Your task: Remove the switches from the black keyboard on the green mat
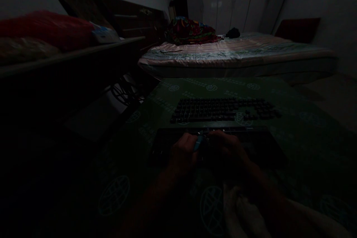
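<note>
The room is very dark. My left hand (182,152) is closed around a small blue-handled tool (198,142) whose tip points right. My right hand (227,150) is curled beside it, fingers bent over the same spot; what it holds is hidden. Both hands hover over a dark keyboard frame (167,145) lying on a green patterned cloth (167,96). Just beyond the frame, several loose black keycaps (220,109) are laid out in keyboard rows on the cloth.
A mattress (240,54) with a striped sheet lies behind, with a heap of colourful cloth (191,30) on it. A low dark shelf (83,54) with red bedding (47,29) stands at left. A pale cloth (240,208) rests near my right forearm.
</note>
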`<action>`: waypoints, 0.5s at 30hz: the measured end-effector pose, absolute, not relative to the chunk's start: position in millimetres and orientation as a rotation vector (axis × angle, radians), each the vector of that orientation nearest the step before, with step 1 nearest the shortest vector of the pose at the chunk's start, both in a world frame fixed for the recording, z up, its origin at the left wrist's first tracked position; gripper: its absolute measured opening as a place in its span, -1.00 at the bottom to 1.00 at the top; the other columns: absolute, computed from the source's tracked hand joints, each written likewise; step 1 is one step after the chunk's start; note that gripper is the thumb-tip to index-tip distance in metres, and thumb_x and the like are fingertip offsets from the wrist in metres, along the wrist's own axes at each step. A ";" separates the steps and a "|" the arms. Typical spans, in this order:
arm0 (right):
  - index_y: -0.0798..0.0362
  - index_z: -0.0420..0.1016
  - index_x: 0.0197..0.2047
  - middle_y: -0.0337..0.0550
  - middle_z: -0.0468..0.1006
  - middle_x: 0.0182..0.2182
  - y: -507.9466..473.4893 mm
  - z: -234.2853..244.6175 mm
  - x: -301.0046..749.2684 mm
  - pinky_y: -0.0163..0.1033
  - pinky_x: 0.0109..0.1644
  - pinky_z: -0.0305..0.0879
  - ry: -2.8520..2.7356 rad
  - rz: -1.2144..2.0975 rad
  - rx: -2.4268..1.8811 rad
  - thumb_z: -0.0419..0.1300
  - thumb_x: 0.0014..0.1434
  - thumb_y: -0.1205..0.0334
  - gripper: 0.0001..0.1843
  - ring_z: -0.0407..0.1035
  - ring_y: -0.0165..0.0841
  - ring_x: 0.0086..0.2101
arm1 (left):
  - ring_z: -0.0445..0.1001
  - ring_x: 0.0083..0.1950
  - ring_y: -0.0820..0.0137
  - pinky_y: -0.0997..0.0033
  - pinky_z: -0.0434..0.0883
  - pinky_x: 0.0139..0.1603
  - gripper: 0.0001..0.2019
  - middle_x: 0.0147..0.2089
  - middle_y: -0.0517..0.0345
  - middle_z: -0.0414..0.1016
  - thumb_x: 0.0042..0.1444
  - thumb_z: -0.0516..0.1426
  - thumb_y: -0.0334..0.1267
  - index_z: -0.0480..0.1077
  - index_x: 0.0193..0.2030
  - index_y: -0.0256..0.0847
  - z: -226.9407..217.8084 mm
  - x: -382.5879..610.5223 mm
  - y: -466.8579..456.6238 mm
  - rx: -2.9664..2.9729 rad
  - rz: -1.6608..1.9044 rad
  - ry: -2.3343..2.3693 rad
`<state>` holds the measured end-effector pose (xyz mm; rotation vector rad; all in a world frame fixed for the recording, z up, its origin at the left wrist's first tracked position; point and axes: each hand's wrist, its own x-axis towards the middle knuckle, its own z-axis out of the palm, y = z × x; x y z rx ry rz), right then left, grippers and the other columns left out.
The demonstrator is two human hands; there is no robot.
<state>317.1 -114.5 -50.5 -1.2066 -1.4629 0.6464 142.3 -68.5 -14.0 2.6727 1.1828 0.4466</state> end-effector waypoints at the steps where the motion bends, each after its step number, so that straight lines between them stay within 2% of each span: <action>1: 0.02 0.48 -0.22 -0.19 0.55 -0.38 -113.8 -51.0 316.4 -0.37 -0.32 0.32 -1.484 0.643 -1.208 0.03 0.15 0.18 -0.76 0.43 -0.39 -0.39 | 0.38 -0.15 0.38 0.44 0.34 -0.19 -0.75 -0.18 0.11 0.38 -0.02 0.04 -0.43 0.31 -0.16 -0.17 -13.5 143.3 -66.8 2.680 0.421 1.190; 11: 0.06 0.48 -0.26 -0.20 0.53 -0.50 -114.3 -48.1 313.9 -0.42 -0.49 0.23 -1.462 0.646 -1.331 0.01 0.18 0.13 -0.73 0.36 -0.44 -0.53 | 0.37 -0.16 0.38 0.45 0.34 -0.23 -0.74 -0.19 0.13 0.38 -0.02 0.04 -0.42 0.30 -0.15 -0.15 -12.2 142.9 -73.4 2.721 0.315 1.193; 15: 0.02 0.48 -0.23 -0.18 0.57 -0.39 -113.5 -49.8 314.2 -0.37 -0.38 0.31 -1.485 0.609 -1.249 0.03 0.12 0.22 -0.77 0.43 -0.39 -0.42 | 0.37 -0.12 0.37 0.43 0.34 -0.18 -0.72 -0.15 0.11 0.37 -0.02 0.04 -0.43 0.29 -0.12 -0.16 -15.2 142.0 -68.6 2.723 0.337 1.201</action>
